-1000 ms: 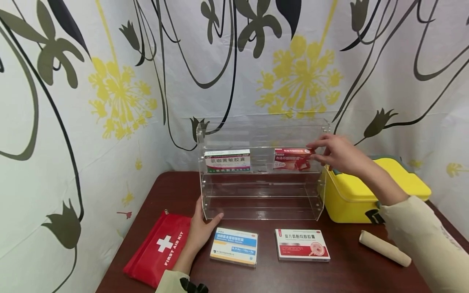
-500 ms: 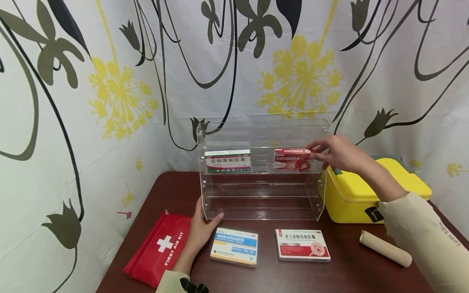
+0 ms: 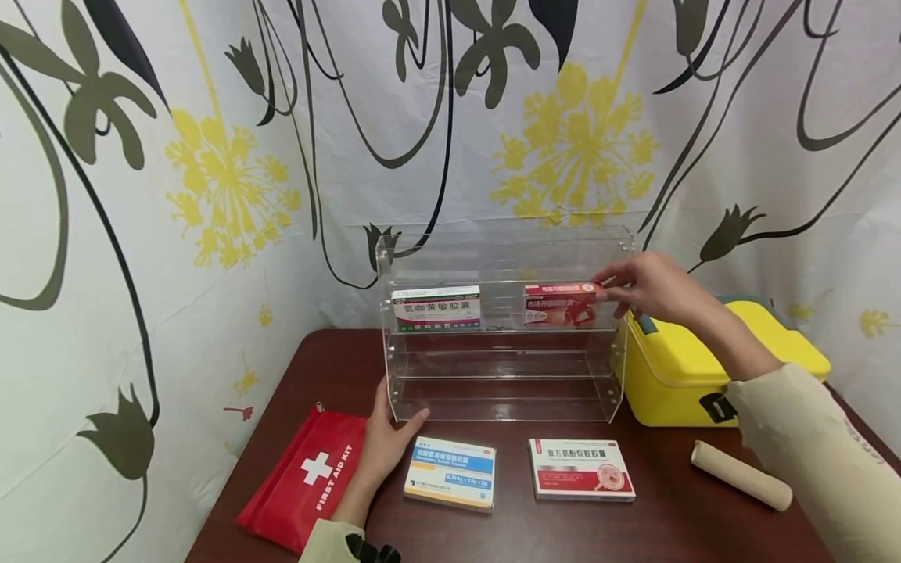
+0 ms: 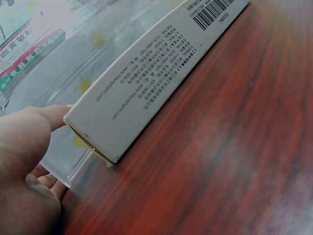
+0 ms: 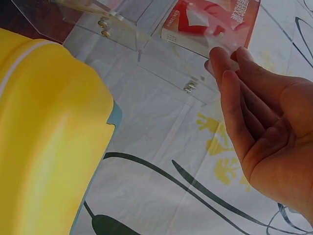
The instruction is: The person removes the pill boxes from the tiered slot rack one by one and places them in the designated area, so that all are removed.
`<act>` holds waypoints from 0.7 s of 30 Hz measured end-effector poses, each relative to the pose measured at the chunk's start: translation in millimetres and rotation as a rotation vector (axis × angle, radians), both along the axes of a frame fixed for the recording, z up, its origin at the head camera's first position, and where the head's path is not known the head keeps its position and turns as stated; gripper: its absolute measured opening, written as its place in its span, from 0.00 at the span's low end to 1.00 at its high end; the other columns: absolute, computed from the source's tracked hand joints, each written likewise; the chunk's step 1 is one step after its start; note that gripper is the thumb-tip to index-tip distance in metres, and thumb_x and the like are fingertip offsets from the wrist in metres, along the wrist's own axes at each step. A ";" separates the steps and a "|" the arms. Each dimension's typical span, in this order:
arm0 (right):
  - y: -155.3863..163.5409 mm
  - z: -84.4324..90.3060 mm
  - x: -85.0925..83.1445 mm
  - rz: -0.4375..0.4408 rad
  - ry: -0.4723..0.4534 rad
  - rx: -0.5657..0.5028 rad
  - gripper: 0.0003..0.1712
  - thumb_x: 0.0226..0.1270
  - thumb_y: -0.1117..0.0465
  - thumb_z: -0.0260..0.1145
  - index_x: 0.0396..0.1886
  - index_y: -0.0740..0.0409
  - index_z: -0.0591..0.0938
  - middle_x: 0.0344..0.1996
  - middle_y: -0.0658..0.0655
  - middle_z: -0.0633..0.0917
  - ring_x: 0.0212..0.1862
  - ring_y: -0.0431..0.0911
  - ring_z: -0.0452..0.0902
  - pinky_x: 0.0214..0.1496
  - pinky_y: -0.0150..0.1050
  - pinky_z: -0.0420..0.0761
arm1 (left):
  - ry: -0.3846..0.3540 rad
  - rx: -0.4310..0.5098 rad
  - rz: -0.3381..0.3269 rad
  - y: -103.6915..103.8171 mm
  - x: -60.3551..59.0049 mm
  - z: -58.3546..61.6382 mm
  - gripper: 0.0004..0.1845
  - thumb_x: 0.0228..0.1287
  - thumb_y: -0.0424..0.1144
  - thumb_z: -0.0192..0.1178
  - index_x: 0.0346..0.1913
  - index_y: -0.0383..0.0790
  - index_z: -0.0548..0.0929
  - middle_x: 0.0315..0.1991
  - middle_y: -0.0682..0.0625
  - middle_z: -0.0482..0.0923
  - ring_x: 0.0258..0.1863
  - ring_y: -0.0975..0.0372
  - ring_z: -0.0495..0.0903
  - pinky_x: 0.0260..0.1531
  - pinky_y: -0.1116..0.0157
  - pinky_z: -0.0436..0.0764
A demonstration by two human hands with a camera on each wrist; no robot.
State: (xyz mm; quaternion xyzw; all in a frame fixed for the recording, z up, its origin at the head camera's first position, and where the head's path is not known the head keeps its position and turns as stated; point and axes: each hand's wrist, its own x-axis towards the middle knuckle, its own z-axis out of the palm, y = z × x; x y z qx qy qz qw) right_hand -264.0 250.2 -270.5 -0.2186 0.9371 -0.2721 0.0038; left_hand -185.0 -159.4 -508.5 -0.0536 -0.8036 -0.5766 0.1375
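In the head view, a clear rack (image 3: 493, 389) stands on a dark red-brown table (image 3: 521, 539) before a flower-patterned cloth (image 3: 493, 172). On an upper shelf of the rack sits a red box (image 3: 559, 305), toward the right end; the fingers of the right hand (image 3: 651, 289) pinch its right end. A white box with green edging (image 3: 436, 310) sits on the same shelf at the left, well apart from the red box. The left hand (image 3: 385, 442) grips the rack's lower left corner, thumb across the front. Before the rack, a blue-and-yellow box (image 3: 450, 475) and a white-and-red box (image 3: 581, 471) lie flat. A red first aid pouch (image 3: 317, 467) lies beside the left forearm; a yellow case (image 3: 676, 383) stands just right of the rack, with a beige roll (image 3: 741, 476) in front of it.

In the left wrist view, the left thumb runs behind the near corner of a box's white side, printed with small text and a barcode; whether they touch, I cannot tell. Other fingers curl behind the clear panel.

In the right wrist view, thumb and forefinger come close together at the red box's end; the yellow case fills the left.
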 end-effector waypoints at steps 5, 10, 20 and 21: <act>0.7 0.5 0.4 -0.010 -0.010 -0.024 0.15 0.70 0.66 0.64 0.55 0.65 0.82 0.39 0.63 0.87 0.29 0.51 0.86 0.27 0.46 0.83 | 0.018 -0.013 0.012 0.4 -0.7 -2.7 0.50 0.58 0.40 0.72 0.77 0.56 0.51 0.71 0.44 0.63 0.69 0.52 0.64 0.64 0.45 0.63; 0.8 3.1 1.3 -0.025 0.007 -0.032 0.15 0.70 0.64 0.64 0.54 0.64 0.82 0.38 0.63 0.87 0.29 0.50 0.85 0.27 0.45 0.83 | 0.034 0.008 -0.003 6.7 12.4 20.5 0.48 0.58 0.33 0.71 0.77 0.44 0.52 0.70 0.36 0.62 0.68 0.44 0.63 0.64 0.42 0.62; 1.3 13.8 5.0 -0.074 0.071 -0.045 0.15 0.69 0.61 0.66 0.52 0.62 0.84 0.37 0.62 0.87 0.29 0.48 0.84 0.24 0.40 0.82 | 0.038 -0.033 0.009 -0.8 -2.6 -7.9 0.50 0.58 0.40 0.72 0.77 0.55 0.51 0.71 0.43 0.63 0.68 0.50 0.65 0.63 0.44 0.65; 1.3 15.8 5.6 -0.083 0.077 -0.049 0.15 0.68 0.61 0.66 0.52 0.61 0.84 0.37 0.62 0.87 0.29 0.49 0.84 0.24 0.40 0.82 | 0.039 -0.035 0.007 -1.7 -3.6 -9.7 0.50 0.58 0.41 0.72 0.77 0.56 0.51 0.71 0.43 0.63 0.68 0.50 0.65 0.63 0.44 0.65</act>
